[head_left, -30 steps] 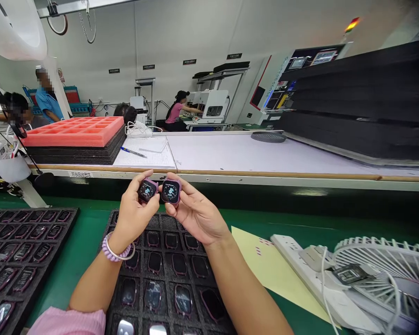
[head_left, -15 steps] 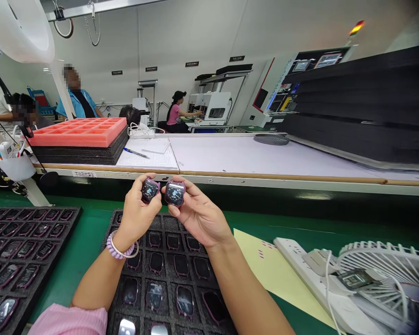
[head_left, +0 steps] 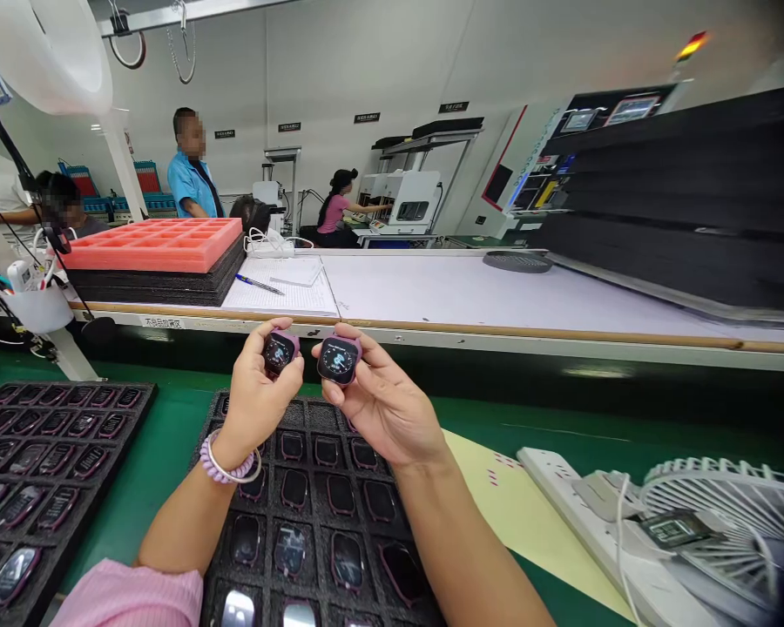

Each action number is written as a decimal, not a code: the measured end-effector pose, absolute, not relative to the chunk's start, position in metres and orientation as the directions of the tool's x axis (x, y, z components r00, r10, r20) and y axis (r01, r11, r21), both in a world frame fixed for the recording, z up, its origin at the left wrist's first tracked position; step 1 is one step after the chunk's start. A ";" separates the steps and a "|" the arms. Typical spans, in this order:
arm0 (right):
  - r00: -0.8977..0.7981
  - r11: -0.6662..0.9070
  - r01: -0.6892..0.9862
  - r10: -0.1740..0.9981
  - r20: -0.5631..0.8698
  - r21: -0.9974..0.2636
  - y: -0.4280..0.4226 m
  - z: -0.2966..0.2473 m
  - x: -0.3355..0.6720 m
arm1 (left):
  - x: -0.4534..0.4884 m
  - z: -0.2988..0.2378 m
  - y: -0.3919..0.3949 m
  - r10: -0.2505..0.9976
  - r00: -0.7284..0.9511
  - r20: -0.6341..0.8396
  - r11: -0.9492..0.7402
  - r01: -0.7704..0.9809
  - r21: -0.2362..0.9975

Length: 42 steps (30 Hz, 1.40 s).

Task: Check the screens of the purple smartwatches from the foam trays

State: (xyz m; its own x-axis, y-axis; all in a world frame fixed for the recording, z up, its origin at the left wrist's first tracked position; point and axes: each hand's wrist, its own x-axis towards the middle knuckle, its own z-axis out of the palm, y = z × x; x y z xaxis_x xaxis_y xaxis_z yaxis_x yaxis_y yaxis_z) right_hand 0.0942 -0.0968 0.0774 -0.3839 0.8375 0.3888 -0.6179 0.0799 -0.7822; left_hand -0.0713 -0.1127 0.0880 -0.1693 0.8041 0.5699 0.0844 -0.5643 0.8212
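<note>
Two small purple-framed smartwatches are held up side by side, their lit dark screens facing me. My left hand (head_left: 266,387) pinches one smartwatch (head_left: 279,352) between thumb and fingers. The other smartwatch (head_left: 338,360) is gripped at its edges by my right hand (head_left: 388,405). A small gap separates the two. Below my hands lies a black foam tray (head_left: 318,418) whose compartments hold several watches with dark screens, such as one watch (head_left: 341,495). My forearms cover parts of this tray.
A second black foam tray (head_left: 145,409) full of watches sits at left. To the right are a yellow sheet (head_left: 496,514), a white power strip (head_left: 562,496) and a fan (head_left: 725,505). The raised shelf (head_left: 418,296) holds red foam (head_left: 163,244) and papers. Co-workers are beyond.
The right-hand smartwatch has turned slightly and moved a little to the right, away from the left one. In the background, a person in blue has turned and shifted right. My view has shifted slightly.
</note>
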 end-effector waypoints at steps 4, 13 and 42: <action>-0.373 0.104 -0.593 0.843 0.387 -0.799 -0.097 0.077 0.095 | -0.072 0.088 -0.113 0.801 -0.188 0.568 -0.557 0.110 0.823; -0.375 0.118 -0.588 0.837 0.399 -0.800 -0.097 0.076 0.094 | -0.073 0.089 -0.113 0.795 -0.210 0.570 -0.560 0.107 0.821; -0.373 0.116 -0.630 0.822 0.430 -0.768 -0.098 0.077 0.091 | -0.071 0.087 -0.110 0.776 -0.185 0.603 -0.594 0.110 0.797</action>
